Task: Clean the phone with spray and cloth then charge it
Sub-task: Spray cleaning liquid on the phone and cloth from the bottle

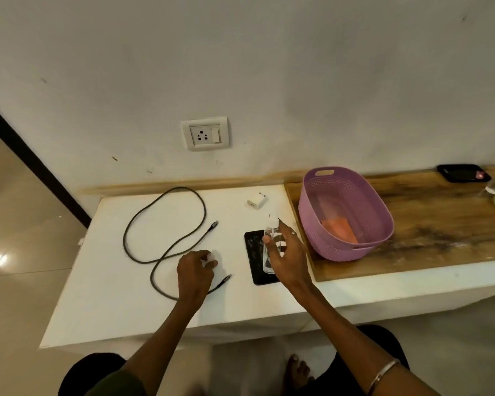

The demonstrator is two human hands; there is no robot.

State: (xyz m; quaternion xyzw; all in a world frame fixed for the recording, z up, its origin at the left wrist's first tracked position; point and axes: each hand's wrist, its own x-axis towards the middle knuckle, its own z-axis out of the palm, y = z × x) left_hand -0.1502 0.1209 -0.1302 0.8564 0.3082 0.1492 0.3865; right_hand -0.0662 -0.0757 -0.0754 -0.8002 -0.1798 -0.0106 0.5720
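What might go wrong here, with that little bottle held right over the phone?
Possible over-wetting: the right hand holds the clear spray bottle directly over the black phone, whose screen already looks spotted.
The orange cloth lies in the purple basket, not at hand, so liquid could sit awhile.
The cable end lies near the phone; spray might reach its plug before charging.

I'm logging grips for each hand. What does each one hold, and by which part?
Right hand: clear plastic spray bottle, gripped round its body, above the black phone. Left hand: a small pale thing, perhaps the bottle's cap, at its fingertips.
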